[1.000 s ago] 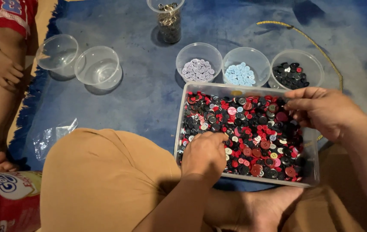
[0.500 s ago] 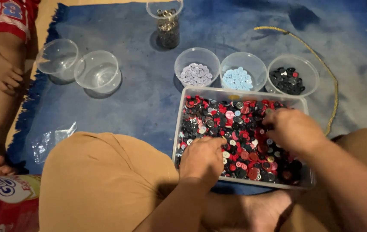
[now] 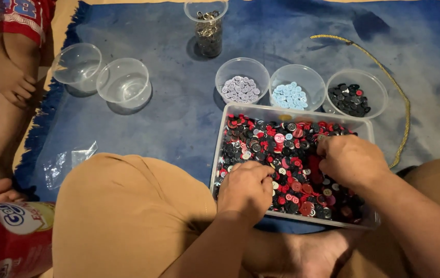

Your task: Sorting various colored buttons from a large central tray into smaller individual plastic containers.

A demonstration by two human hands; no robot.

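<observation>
On blue mat (image 3: pixel 179 103), both hands (image 3: pixel 246 188) (image 3: pixel 351 159) dig into button tray (image 3: pixel 294 110).

Blue mat (image 3: pixel 179 103) with a fringed left edge, bearing two empty clear bowls (image 3: pixel 101 80) side by side near that edge and a tall clear cup of metal pieces (image 3: pixel 208 28) at the far edge. Near the mat's middle, a row of three clear bowls holds grey buttons (image 3: pixel 240 88), light-blue buttons (image 3: pixel 290 95) and dark buttons (image 3: pixel 351 99). A gold cord (image 3: pixel 385 72) curves along the right side; a clear plastic bag (image 3: pixel 68 162) lies at the near left corner, a red canister (image 3: pixel 3 237) just off it.
</observation>
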